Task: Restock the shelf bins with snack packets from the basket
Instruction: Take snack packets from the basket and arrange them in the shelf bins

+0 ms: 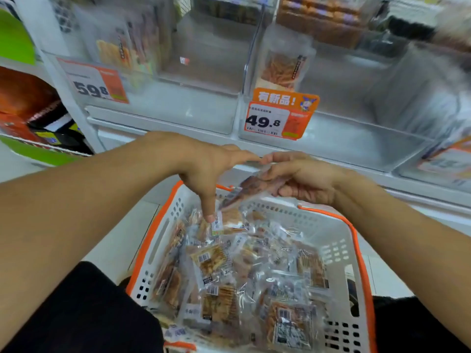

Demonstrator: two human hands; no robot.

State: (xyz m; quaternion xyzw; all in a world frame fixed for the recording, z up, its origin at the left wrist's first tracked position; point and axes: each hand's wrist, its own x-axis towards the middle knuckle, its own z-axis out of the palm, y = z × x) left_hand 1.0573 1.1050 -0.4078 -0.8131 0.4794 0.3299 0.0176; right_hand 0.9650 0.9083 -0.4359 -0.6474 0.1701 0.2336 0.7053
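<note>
- Holding a clear snack packet (251, 186) above the far rim of the basket (163, 225), the right hand (303, 179) had its fingers curled under it and its thumb laid over the top, so the packet was pinched between them.
- The packet's long axis ran from those fingers down and to the left, its free end dipping toward the left hand's (204, 169) lowered finger and hanging just above the basket's far edge.
- The left hand was spread loosely; one finger pointed straight down and its tip touched a labelled packet (224, 221) lying at the far end of the basket, while its upper fingers reached across to meet the right hand's thumb tip. Whether they also touched the held packet could not be told.
- The remaining packets (229, 284) lay heaped below and nearer than both sets of fingers, filling the basket floor.
- The shelf bins (344, 146) stood beyond and above the fingers; the one with the 49.8 price tag (277, 121) lay straight ahead of the right hand, the nearer hand to it, and the bin with the 59.8 tag (95, 84) was up and to the left.
- Judging by that, the coming move would be a lift up and forward over the bin's front wall.
</note>
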